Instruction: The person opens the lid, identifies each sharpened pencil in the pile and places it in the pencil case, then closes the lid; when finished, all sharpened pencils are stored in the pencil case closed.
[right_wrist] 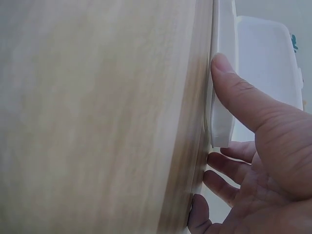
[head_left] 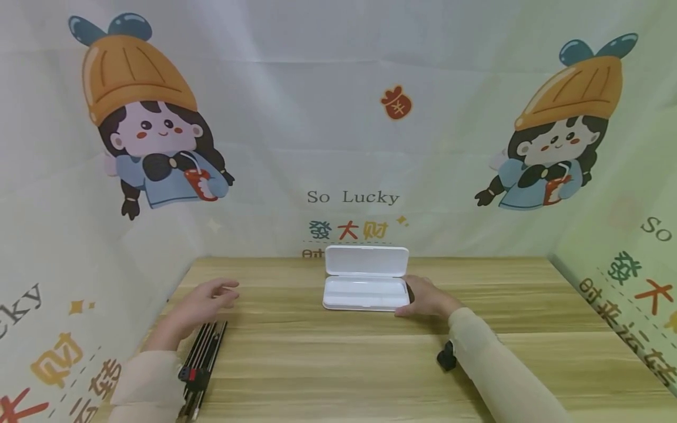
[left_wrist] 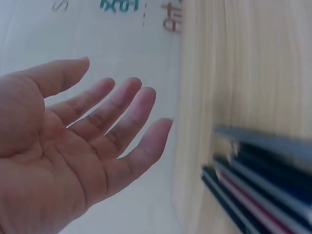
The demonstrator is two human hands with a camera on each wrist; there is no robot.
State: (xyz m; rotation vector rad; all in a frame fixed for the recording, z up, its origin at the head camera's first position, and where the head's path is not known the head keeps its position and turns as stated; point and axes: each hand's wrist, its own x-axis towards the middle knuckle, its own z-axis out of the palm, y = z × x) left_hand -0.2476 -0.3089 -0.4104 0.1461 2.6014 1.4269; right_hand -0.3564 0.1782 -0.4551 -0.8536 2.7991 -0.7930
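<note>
A white pencil case (head_left: 366,301) lies on the table with its lid (head_left: 367,261) standing up at the back. My right hand (head_left: 427,296) holds the case by its right end. In the right wrist view the thumb (right_wrist: 239,92) presses on the front wall of the case (right_wrist: 224,117), and the other fingers are curled round the end. My left hand (head_left: 210,299) hovers on the left with fingers loosely spread, holding nothing. Below it, several dark pencils (head_left: 211,352) lie side by side, partly hidden by the forearm; the left wrist view shows them blurred (left_wrist: 263,195).
The wood-grain table (head_left: 317,364) ends at a printed cloth backdrop (head_left: 275,147), which also hangs along both sides. A small black device is strapped at each wrist, the right one (head_left: 446,356) close to the tabletop.
</note>
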